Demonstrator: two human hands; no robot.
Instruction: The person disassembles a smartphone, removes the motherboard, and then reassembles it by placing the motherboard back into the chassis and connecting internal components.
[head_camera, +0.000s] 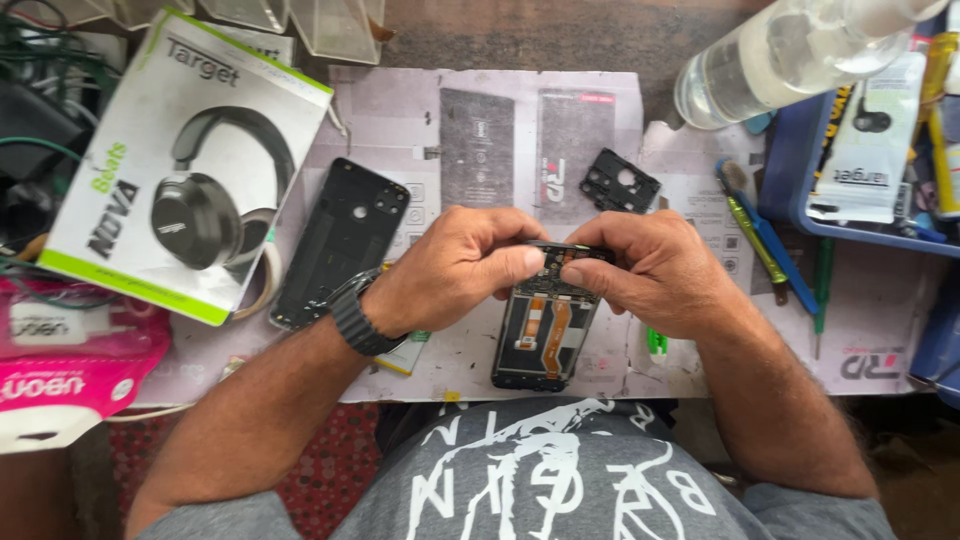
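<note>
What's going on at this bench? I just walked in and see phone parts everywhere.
A person has an opened phone lying on a work mat, its inner boards and orange ribbon cable exposed. Both the left hand and the right hand pinch at its top edge. The back cover lies to the left, and a small black frame piece sits above the hands.

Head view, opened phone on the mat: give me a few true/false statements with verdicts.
1. Both hands, left and right, pinch the top end of the opened black smartphone with orange flex cables. True.
2. The black plastic back cover lies right of the phone. False: it lies to its left.
3. The left wrist wears a dark watch. True.
4. The clear plastic bottle stands upright. False: it lies tilted at the top right.
5. The headphone box is red. False: white with green edges.
</note>
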